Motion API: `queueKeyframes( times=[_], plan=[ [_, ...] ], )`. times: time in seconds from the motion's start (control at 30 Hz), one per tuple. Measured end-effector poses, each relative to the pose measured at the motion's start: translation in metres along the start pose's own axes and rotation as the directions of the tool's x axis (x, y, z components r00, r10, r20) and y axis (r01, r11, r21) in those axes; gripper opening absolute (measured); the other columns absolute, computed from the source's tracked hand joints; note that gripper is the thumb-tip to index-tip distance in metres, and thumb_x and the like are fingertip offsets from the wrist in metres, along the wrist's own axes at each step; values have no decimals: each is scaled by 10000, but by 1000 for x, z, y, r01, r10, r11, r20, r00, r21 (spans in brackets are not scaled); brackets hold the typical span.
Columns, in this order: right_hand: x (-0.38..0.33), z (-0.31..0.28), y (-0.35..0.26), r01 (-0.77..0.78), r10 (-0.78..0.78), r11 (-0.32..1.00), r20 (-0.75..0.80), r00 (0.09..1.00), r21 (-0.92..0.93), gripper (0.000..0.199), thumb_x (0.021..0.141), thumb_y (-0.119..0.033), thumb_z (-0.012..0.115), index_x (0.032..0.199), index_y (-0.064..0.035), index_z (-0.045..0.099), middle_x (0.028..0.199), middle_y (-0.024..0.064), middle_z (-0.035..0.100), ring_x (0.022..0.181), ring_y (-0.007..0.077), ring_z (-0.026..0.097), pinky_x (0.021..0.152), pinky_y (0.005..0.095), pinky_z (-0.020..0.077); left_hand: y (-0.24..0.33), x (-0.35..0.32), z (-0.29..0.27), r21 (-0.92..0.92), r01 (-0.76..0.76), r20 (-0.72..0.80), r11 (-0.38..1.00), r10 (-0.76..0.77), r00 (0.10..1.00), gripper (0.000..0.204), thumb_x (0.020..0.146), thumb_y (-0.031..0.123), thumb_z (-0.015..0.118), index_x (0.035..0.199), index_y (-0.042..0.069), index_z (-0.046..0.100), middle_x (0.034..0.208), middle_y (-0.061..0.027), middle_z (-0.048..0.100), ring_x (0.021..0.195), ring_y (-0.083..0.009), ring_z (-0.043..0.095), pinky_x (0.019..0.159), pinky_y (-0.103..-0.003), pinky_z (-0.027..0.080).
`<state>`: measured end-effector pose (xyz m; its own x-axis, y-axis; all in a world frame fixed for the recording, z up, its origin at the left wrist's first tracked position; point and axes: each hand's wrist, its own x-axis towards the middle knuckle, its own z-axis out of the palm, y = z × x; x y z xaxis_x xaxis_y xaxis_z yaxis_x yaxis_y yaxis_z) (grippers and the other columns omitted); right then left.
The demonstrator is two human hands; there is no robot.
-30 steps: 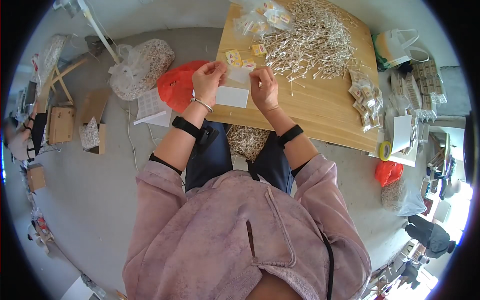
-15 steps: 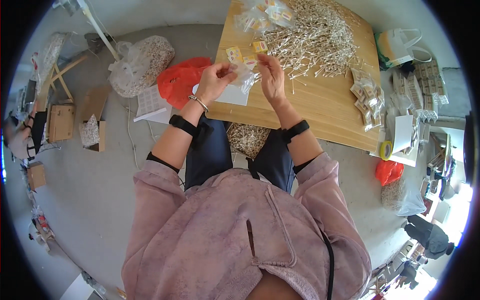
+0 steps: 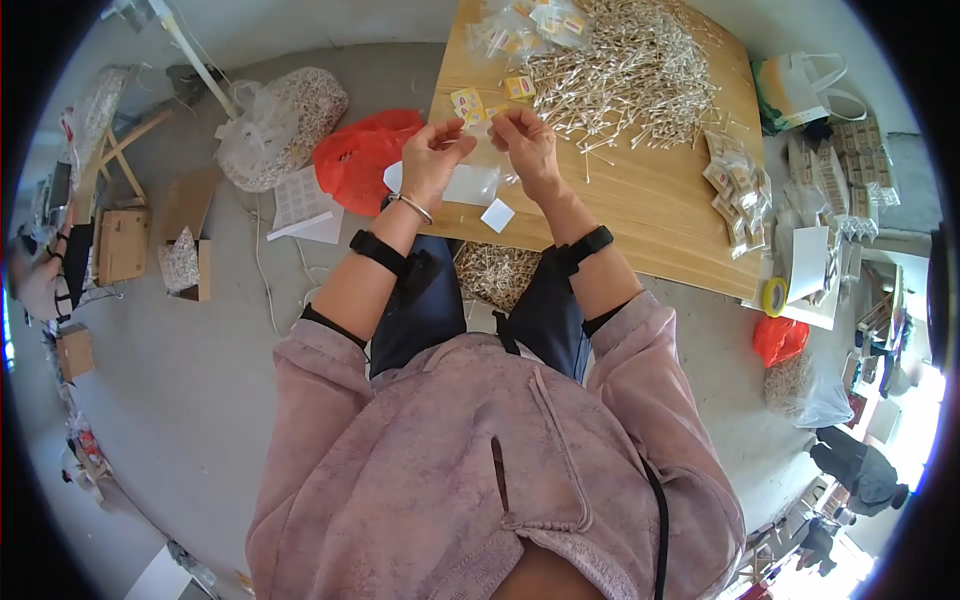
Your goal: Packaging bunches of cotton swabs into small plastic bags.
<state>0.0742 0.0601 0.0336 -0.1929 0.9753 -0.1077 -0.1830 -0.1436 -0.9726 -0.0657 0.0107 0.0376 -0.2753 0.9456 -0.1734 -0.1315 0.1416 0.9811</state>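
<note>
A small clear plastic bag (image 3: 484, 157) is stretched between my hands over the near left part of the table. My left hand (image 3: 432, 158) pinches one side of it, fingertips closed. Opposite, my right hand (image 3: 528, 152) has its fingers closed on the other side. Just beyond them lie two yellow-and-white printed cards, one nearer the left hand (image 3: 467, 104) and one farther right (image 3: 520, 87). Below the hands, a small blank white square card (image 3: 497, 215) shows near the table's front edge. A white sheet (image 3: 468, 187) lies partly beneath the bag.
Loose cotton swabs (image 3: 630, 80) heap across the wooden table (image 3: 640, 215), with bagged cards (image 3: 540, 25) behind. Packed bags (image 3: 737, 195) sit at its right edge. A red plastic bag (image 3: 362, 160) is left of my hands; a container of swabs (image 3: 497, 275) stands between my legs.
My right hand has gone from loosely spread fingers to a pinch on the plastic bag, which is now drawn out between both hands. A white square card now shows below them.
</note>
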Motion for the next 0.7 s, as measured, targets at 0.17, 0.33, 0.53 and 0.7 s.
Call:
queueKeyframes(
  times=[0.17,0.33,0.53,0.7],
  plan=[
    [13,-7,8,136,-133,979,34,991,-154,133,859,-121,600,859,9,625,737,25,630,652,75,546,617,221,450,-5,7,-1,-88,100,8,991,-100,995,275,805,140,688,1013,-32,633,787,-30,630,681,-87,565,597,-221,447],
    [17,-11,12,140,-135,978,45,990,-156,123,858,-111,596,861,10,622,732,36,637,661,78,557,630,228,458,-5,10,1,-80,105,-18,991,-107,994,170,847,138,620,901,-24,620,737,-30,603,639,-85,541,572,-224,444],
    [16,-13,8,111,-112,988,0,994,-112,111,869,-89,580,868,18,607,724,48,636,667,90,580,643,229,474,-14,11,1,-55,-55,-228,997,41,973,247,923,218,520,859,-11,590,783,-51,609,694,-109,583,610,-240,488],
    [14,-10,2,81,-82,995,-1,997,-65,104,876,-79,572,880,20,603,716,53,635,673,94,586,646,225,477,-5,7,0,-84,-13,-41,996,9,999,255,901,234,572,887,-18,605,784,-51,623,710,-108,601,628,-234,499]
  ],
)
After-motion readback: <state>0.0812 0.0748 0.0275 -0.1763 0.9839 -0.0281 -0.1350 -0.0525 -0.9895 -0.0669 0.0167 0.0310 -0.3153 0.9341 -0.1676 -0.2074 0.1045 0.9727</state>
